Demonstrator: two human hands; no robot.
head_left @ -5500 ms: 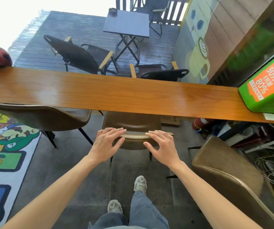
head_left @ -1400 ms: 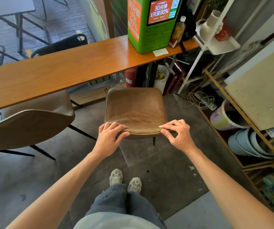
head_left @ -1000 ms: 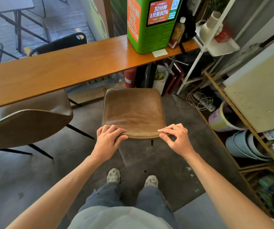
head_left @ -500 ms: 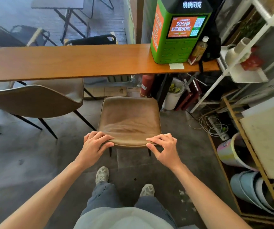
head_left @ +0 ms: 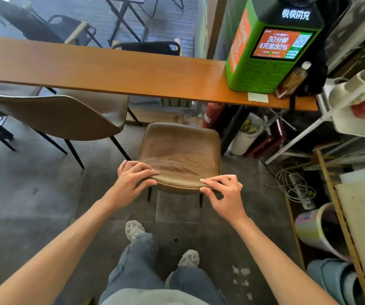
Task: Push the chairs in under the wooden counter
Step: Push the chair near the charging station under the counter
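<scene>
A brown leather chair (head_left: 179,150) stands in front of me, facing the long wooden counter (head_left: 111,73), its seat's far edge just short of the counter's near edge. My left hand (head_left: 133,179) grips the left end of the backrest's top rim. My right hand (head_left: 225,192) grips the right end of the same rim. To the left, a second brown chair (head_left: 56,113) sits with its seat partly under the counter.
A green charging kiosk (head_left: 265,51) and a bottle (head_left: 294,78) stand on the counter's right end. Below it are a red extinguisher (head_left: 212,115), a white bin (head_left: 245,135) and cables (head_left: 294,186). Shelving (head_left: 342,216) and buckets (head_left: 318,230) line the right side.
I have stepped forward and the chair has slid closer to the counter while turning to face it squarely. Both hands have stayed on the backrest rim.
</scene>
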